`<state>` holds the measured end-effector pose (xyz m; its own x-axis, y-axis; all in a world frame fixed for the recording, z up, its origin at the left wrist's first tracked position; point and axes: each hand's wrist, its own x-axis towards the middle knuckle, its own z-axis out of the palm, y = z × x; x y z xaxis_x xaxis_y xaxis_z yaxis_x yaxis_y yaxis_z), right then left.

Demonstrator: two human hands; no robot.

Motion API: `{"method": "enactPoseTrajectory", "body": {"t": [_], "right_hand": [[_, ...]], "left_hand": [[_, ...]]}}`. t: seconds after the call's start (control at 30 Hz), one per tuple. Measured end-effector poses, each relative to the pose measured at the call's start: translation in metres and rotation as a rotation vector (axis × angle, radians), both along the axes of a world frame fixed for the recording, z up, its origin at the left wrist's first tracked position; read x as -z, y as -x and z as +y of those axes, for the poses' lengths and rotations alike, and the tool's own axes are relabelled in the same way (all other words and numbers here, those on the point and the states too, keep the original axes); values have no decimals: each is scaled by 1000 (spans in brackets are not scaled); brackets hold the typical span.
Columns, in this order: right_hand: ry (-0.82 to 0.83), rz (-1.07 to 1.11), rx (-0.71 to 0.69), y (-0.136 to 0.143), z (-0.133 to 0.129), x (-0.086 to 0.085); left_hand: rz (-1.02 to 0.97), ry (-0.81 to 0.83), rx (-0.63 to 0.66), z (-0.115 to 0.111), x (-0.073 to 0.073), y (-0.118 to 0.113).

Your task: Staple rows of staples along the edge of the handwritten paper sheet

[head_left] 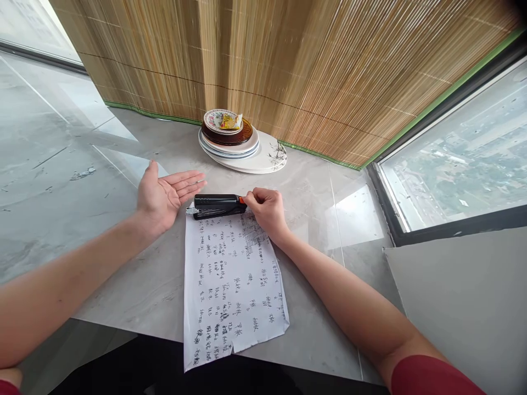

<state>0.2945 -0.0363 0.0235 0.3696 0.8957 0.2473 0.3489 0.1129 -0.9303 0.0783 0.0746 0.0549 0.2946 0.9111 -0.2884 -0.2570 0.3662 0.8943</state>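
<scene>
A black stapler (218,205) with a silver front end and an orange-red piece at its back lies across the top of a white sheet (230,285) covered in handwriting. My right hand (267,211) is closed on the rear end of the stapler. To the left of the stapler's silver end, my left hand (162,195) is held palm up, its fingers stretched out and holding nothing. The sheet's torn lower edge hangs past the front of the grey marble surface (313,307).
Behind the hands stand stacked plates (252,147) with a small yellow packet (231,121) on top. A bamboo blind (263,60) hangs at the back. A window (465,148) with a dark frame is on the right.
</scene>
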Motion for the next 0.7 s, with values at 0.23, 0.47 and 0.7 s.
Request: {"method": "enactPoseTrajectory", "body": {"t": [0.23,0.47,0.7], "right_hand": [[-168,-302,-65,-1,-2,-4],[-63,-633,-201,3,0,2],[-189,-698,-166,2,-5,7]], "left_hand": [[32,58,52,-5,0,-3],[12,46,78,-6,4,-3],[-2,57,94,-5,3,-2]]}}
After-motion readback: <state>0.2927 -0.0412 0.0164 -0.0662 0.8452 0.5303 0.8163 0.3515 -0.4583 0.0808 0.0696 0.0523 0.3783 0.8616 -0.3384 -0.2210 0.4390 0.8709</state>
